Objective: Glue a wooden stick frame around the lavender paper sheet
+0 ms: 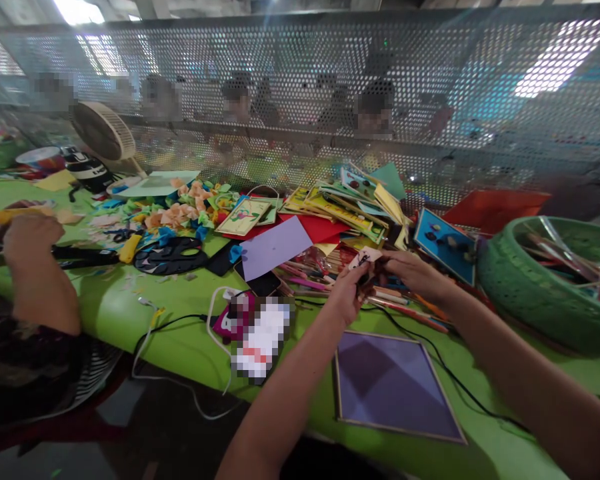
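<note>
Both my hands meet above the pencils (325,277) in the middle of the green table. My left hand (349,290) is closed around a small pale crumpled piece with dark marks (366,257); its exact kind is unclear. Against its right side my right hand (400,270) has its fingers bent in, and its fingertips are partly hidden, so its hold is not plain. Below them lies a purple panel with a thin wooden frame (395,380). A loose lilac sheet (275,248) rests to the left of my hands.
A green basket (500,280) of sticks stands at right, with a blue framed picture (445,243) beside it. Stacked cards (340,200) and crumpled paper scraps (180,210) lie at the back. A black cable (430,347) crosses the table. At left is a co-worker's hand (33,237).
</note>
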The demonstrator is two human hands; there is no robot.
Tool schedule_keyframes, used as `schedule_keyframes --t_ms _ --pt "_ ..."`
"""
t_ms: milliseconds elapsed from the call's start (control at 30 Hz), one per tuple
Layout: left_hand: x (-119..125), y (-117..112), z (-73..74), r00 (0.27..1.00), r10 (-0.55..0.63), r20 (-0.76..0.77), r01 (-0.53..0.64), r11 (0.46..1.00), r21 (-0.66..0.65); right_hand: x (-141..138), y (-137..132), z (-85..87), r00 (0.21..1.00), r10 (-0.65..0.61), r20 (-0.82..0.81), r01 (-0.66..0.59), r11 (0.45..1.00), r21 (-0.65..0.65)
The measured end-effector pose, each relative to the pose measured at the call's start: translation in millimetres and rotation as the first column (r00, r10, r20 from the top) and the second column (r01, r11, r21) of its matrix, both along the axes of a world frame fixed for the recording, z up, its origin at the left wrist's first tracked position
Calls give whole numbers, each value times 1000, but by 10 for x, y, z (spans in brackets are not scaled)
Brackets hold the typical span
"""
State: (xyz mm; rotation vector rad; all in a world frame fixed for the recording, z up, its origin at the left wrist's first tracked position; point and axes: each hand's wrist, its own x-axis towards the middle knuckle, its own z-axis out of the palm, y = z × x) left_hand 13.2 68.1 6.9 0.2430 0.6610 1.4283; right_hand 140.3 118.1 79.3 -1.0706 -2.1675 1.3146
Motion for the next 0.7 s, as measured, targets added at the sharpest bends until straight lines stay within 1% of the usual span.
schedule_keyframes --t_ms 67,100,133,233,267,300,367,400,467,533,567,600,633,700 --pt "-12 10 -17 1000 -23 -5 23 1000 14 20 -15 19 1000 11 -3 -11 1000 6" --pt "-22 18 -26 1000 -18 -4 18 1000 26 36 -14 23 1000 -4 -9 4 1000 13" --pt "-33 27 -35 1000 -6 1 6 999 41 55 -8 23 999 -37 -20 37 999 21" --pt "-71 60 -65 998 56 16 -57 995 76 115 12 0 981 -187 -58 189 981 41" --pt "-80 71 -76 997 79 17 -80 994 79 127 9 -12 974 -217 -58 221 974 60" --pt "-84 83 -88 995 102 19 -103 991 80 130 -3 -26 974 -219 -48 223 970 96" --pt "-75 104 -117 990 136 29 -138 987 85 107 -46 -59 986 -168 -2 164 959 231" --pt "-61 114 -135 990 140 34 -143 986 88 82 -72 -80 990 -137 37 118 940 321" --pt "-24 132 -176 991 131 28 -133 987 88 17 -117 -134 983 -127 132 45 866 499" --pt "14 145 -217 993 114 -8 -113 991 72 -47 -139 -194 951 -202 236 12 783 622" --pt "29 148 -232 993 110 -33 -108 992 68 -72 -141 -222 931 -237 279 -2 759 652" --pt "41 148 -241 992 113 -58 -109 992 69 -93 -140 -246 916 -255 311 -17 748 663" --pt "48 144 -242 990 116 -82 -110 991 80 -110 -135 -266 907 -256 336 -33 750 661" --pt "50 133 -218 984 136 -118 -123 986 113 -135 -120 -295 911 -209 355 -71 770 634"
